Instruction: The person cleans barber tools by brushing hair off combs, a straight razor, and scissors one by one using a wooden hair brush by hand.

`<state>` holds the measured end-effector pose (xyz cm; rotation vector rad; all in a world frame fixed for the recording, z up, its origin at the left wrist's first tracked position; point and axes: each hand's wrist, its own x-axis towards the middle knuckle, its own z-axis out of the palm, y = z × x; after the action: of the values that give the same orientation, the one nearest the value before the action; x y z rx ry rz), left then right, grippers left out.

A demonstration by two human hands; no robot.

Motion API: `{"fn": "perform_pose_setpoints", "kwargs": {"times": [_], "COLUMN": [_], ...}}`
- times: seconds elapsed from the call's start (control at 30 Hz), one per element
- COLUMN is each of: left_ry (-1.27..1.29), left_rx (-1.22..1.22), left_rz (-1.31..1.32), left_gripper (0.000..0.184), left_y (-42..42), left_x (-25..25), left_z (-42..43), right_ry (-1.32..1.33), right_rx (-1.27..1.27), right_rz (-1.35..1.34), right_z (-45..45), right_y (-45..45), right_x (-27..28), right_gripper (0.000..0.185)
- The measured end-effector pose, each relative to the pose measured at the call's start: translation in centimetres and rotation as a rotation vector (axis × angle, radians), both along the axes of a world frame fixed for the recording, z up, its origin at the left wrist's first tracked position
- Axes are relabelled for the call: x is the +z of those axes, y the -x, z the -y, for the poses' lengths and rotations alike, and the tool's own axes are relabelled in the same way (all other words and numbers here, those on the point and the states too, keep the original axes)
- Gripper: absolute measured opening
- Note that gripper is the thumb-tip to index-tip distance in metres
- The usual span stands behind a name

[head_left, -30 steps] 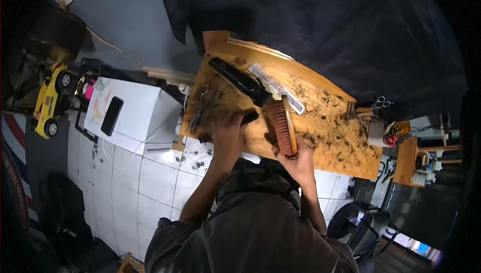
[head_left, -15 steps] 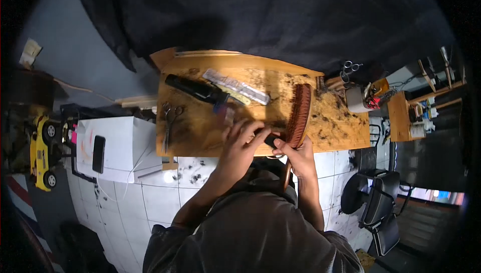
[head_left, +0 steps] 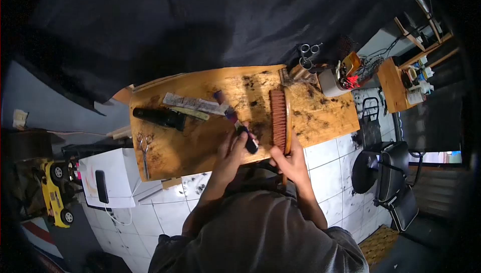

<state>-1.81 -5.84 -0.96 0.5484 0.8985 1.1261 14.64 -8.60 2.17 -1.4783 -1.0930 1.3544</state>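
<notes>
My left hand point(head_left: 232, 151) is closed around a slim dark-blue and black tool point(head_left: 240, 130), its kind unclear, with a pale patch along its side. The tool slants over the wooden tabletop, its blue end near a grey comb point(head_left: 195, 103). In my right hand point(head_left: 293, 161) is a brush point(head_left: 279, 120) with reddish-brown bristles and a wooden back; it stands nearly upright in view, bristles facing left. A gap separates the two hands. A black hair clipper point(head_left: 159, 117) lies left of the comb, and scissors point(head_left: 145, 154) lie below the clipper.
Dark hair clippings are scattered over the wooden table point(head_left: 320, 135). At its right end are a white container point(head_left: 331, 82) of tools and another pair of scissors point(head_left: 308, 55). A phone point(head_left: 101, 187) rests on a white surface at left. A black chair point(head_left: 393, 173) stands right.
My hands have moved apart, and the dark-blue tool has come away from beside the brush. The brush is now more upright. The whole view has shifted and turned slightly.
</notes>
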Motion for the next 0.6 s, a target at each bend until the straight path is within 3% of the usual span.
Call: {"fn": "perform_pose_setpoints", "kwargs": {"times": [0.1, 0.23, 0.3, 0.4, 0.5, 0.6], "left_ry": [0.167, 0.246, 0.193, 0.074, -0.052, 0.044], "left_rx": [-0.121, -0.153, -0.208, -0.299, -0.251, -0.188], "left_rz": [0.071, 0.153, 0.120, -0.006, -0.084, -0.173], "left_gripper": [0.037, 0.028, 0.025, 0.023, 0.021, 0.024], "left_y": [1.1, 1.2, 1.1, 1.0, 0.8, 1.1], "left_x": [-1.8, -1.4, 0.0, 0.8, 0.7, 1.8], "left_z": [-0.5, 0.0, 0.1, 0.6, 0.6, 0.1], "right_ry": [-0.134, -0.398, -0.455, -0.435, -0.480, -0.470], "right_rx": [0.068, 0.286, 0.241, -0.004, -0.142, 0.168], "right_rz": [0.270, 0.385, 0.469, 0.827, 0.692, 0.489], "right_z": [-0.5, -1.3, -2.9, -5.5, -6.7, -5.8], "right_y": [-2.7, -3.6, -4.1, -5.5, -5.6, -5.5], "right_x": [-0.5, -0.2, -0.4, -1.6, 0.3, 1.0], "right_gripper": [0.030, 0.033, 0.037, 0.037, 0.036, 0.038]}}
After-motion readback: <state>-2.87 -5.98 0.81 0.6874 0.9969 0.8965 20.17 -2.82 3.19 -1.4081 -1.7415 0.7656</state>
